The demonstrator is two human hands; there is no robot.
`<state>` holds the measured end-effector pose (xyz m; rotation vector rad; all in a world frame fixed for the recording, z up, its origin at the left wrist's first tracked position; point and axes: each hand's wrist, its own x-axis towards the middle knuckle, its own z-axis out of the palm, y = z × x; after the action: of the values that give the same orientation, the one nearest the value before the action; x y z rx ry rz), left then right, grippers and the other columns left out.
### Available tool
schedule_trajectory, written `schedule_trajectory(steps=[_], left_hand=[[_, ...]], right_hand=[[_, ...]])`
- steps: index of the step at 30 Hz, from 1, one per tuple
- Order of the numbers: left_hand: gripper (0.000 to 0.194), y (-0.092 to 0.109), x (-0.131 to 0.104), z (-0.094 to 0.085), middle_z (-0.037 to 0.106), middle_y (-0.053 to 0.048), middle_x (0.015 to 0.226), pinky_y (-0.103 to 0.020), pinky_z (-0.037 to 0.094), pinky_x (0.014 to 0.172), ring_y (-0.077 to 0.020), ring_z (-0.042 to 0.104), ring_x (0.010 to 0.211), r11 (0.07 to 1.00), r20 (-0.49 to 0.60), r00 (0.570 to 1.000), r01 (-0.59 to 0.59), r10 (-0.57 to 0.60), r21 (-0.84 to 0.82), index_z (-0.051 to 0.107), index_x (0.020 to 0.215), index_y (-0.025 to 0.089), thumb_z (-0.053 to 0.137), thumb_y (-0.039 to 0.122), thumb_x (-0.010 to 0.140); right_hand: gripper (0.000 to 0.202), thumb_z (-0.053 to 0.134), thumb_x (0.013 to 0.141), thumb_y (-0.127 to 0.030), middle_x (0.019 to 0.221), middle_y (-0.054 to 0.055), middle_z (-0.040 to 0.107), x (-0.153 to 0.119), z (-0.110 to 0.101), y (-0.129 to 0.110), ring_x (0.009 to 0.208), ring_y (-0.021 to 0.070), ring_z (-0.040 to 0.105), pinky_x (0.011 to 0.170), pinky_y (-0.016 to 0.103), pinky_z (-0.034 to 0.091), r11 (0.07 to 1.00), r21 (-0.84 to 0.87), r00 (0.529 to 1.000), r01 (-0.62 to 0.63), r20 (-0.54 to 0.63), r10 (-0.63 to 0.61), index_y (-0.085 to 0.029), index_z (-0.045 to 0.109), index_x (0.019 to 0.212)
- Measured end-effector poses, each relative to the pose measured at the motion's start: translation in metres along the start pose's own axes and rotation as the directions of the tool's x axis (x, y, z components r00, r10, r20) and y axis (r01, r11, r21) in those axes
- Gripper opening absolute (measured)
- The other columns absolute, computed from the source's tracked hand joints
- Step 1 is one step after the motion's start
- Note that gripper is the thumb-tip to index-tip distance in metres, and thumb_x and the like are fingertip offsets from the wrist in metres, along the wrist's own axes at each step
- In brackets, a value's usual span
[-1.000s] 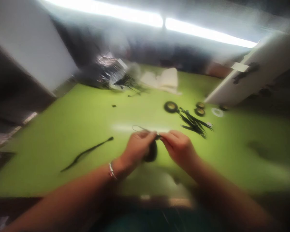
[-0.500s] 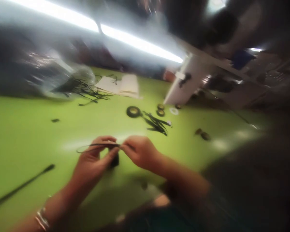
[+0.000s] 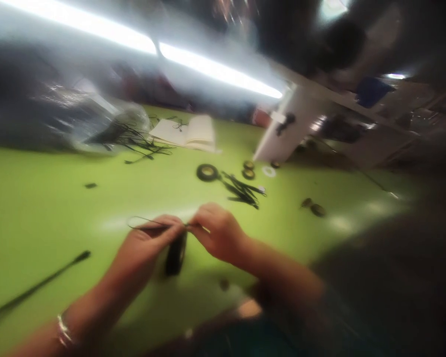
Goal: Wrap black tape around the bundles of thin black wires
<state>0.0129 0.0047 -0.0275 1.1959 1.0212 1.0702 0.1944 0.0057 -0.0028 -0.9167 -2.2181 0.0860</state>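
Note:
My left hand [image 3: 156, 235] pinches a thin black cable [image 3: 141, 218], which bends into a loop left of the fingers. Thumb and fingertips of my right hand [image 3: 215, 230] are closed at the cable's other side, close to the left fingertips. Below the left fingertips hangs a dark roll [image 3: 175, 258], seen edge-on, that looks like black tape; what joins it to the cable is blurred. Beyond my hands lies a bundle of short black cables [image 3: 241, 191], beside a roll of black tape [image 3: 207, 172].
On the green table [image 3: 40, 208], a thicker black cable [image 3: 40, 285] lies at left. Farther back are a heap of thin cables [image 3: 134, 141], clear plastic bags [image 3: 92, 119] and an open notebook [image 3: 200, 133]. Small tape rolls [image 3: 249, 173] sit near a white panel [image 3: 278, 134].
The dark roll now shows lower below my left hand, hanging farther down. My left fingers have closed in more, and the cable loop has shifted slightly right and opened wider.

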Motion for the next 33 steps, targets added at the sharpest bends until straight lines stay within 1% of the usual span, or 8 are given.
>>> schedule_trajectory(steps=[3,5,9,12,16,21,26,33], left_hand=[[0.015,0.002,-0.002,0.002,0.069,-0.005,0.085,-0.034,0.044,0.089,-0.0207,0.060,0.088,0.993,0.024,0.999,0.032,-0.029,-0.117,0.071,0.077,0.017,0.072,0.031,0.074],[0.014,0.003,-0.002,0.002,0.068,-0.005,0.083,-0.034,0.045,0.088,-0.0206,0.060,0.087,0.993,0.053,0.999,0.020,-0.014,-0.113,0.070,0.075,0.017,0.071,0.031,0.075],[0.017,0.001,-0.001,0.001,0.068,-0.005,0.086,-0.032,0.046,0.082,-0.0206,0.060,0.086,0.992,0.024,0.998,-0.056,0.053,0.110,0.070,0.079,0.018,0.068,0.035,0.078],[0.015,0.000,0.001,0.002,0.068,-0.005,0.087,-0.032,0.046,0.083,-0.0206,0.061,0.087,0.946,-0.015,0.981,-0.181,0.192,0.267,0.070,0.076,0.019,0.069,0.034,0.076],[0.013,0.003,0.000,0.006,0.066,-0.006,0.086,-0.033,0.046,0.085,-0.0201,0.061,0.088,0.902,0.006,0.954,-0.285,0.299,0.324,0.070,0.076,0.018,0.068,0.031,0.076],[0.020,0.005,-0.001,0.010,0.068,-0.005,0.089,-0.032,0.048,0.082,-0.0196,0.062,0.088,0.989,0.028,0.995,-0.094,0.091,0.118,0.067,0.081,0.018,0.075,0.031,0.068],[0.017,0.000,-0.002,0.013,0.069,-0.002,0.076,-0.027,0.048,0.071,-0.0160,0.062,0.075,0.975,0.026,0.988,0.152,-0.150,-0.160,0.070,0.077,0.017,0.076,0.026,0.065],[0.013,0.000,-0.007,0.018,0.072,-0.003,0.077,-0.025,0.046,0.072,-0.0147,0.062,0.074,0.912,0.026,0.986,0.164,-0.167,-0.376,0.074,0.077,0.014,0.073,0.024,0.069]], right_hand=[[0.013,0.058,0.088,-0.021,0.070,0.000,0.058,0.001,-0.001,0.004,0.069,0.0135,0.051,0.069,0.026,0.043,0.991,0.136,1.000,-0.010,-0.008,0.011,-0.019,0.055,0.075],[0.010,0.060,0.086,-0.020,0.072,0.000,0.059,0.001,-0.002,0.007,0.070,0.0135,0.053,0.070,0.026,0.043,0.985,0.169,0.999,-0.039,0.027,0.035,-0.019,0.057,0.077],[0.003,0.061,0.085,-0.021,0.079,0.001,0.065,-0.001,-0.003,0.005,0.074,0.0143,0.057,0.070,0.027,0.044,0.981,0.118,0.971,-0.156,0.198,0.131,-0.019,0.060,0.084],[0.011,0.052,0.090,-0.021,0.080,0.004,0.066,-0.002,-0.002,0.001,0.073,0.0159,0.057,0.068,0.028,0.043,0.989,-0.042,0.947,-0.144,0.284,0.150,-0.017,0.062,0.086],[0.019,0.047,0.092,-0.020,0.072,0.004,0.063,-0.005,-0.002,-0.001,0.069,0.0160,0.054,0.067,0.028,0.041,0.990,-0.111,0.969,-0.087,0.223,0.111,-0.017,0.060,0.079],[0.013,0.052,0.090,-0.018,0.070,0.002,0.063,-0.005,-0.004,-0.001,0.067,0.0154,0.054,0.065,0.027,0.040,0.995,-0.079,0.992,-0.057,0.106,0.065,-0.018,0.059,0.079],[0.013,0.054,0.090,-0.016,0.069,0.002,0.059,-0.004,-0.001,-0.003,0.067,0.0156,0.051,0.065,0.028,0.040,0.994,-0.101,0.998,-0.029,0.057,0.035,-0.018,0.059,0.078],[0.016,0.051,0.090,-0.012,0.067,0.004,0.055,-0.006,0.006,0.000,0.068,0.0183,0.044,0.066,0.030,0.040,0.942,-0.329,0.998,0.063,0.003,-0.066,-0.018,0.058,0.077]])
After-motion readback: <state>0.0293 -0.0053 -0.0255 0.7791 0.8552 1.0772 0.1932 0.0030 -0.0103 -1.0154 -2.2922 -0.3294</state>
